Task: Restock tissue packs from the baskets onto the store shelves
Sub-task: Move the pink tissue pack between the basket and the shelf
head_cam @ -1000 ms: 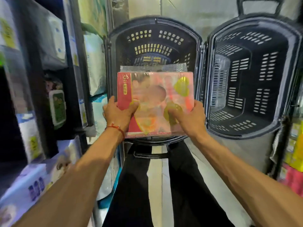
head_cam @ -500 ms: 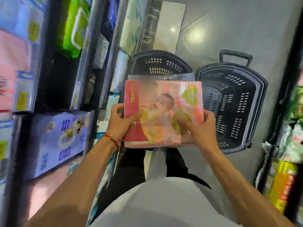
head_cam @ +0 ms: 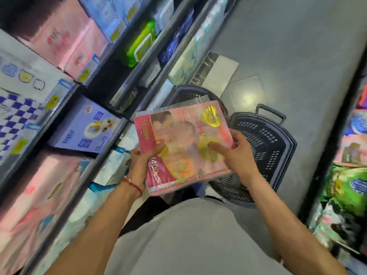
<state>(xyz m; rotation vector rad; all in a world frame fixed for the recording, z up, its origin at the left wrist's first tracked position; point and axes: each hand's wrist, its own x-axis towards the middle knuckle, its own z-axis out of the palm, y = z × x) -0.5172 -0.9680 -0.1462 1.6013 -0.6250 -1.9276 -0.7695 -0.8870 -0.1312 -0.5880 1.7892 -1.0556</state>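
Tissue pack (head_cam: 184, 147), pink-red, film-wrapped: held face up between both hands, on no shelf yet.

Left hand (head_cam: 142, 161) grips the near-left corner. Its thumb lies over the printed face; the rest of its fingers go under the pack and are hidden. Right hand (head_cam: 236, 153) grips the right edge. Its fingers (head_cam: 218, 145) press on the face, thumb raised along the edge. Both sets of fingers are clamped on the pack, none free.

Below and beyond the right fingers: a dark basket (head_cam: 268, 147) on the floor. A second basket (head_cam: 184, 94) shows past the fingertips, mostly hidden by the pack. Left of the left fingers: the store shelves (head_cam: 65, 102), stocked with tissue, a lilac box (head_cam: 87, 130) nearest.

Both forearms reach forward, elbows bent. Red cord (head_cam: 133, 184) on the left wrist.

We judge the step to be the carry to the shelf. To do it well, we would:
- swing the pack leftward
- pick a gap among like packs
- lead with a long edge
- clear the shelf lip so the film does not snag
- push home with flat fingers rather than squeeze

The view is blurred, so we cannot tell which slot is free.
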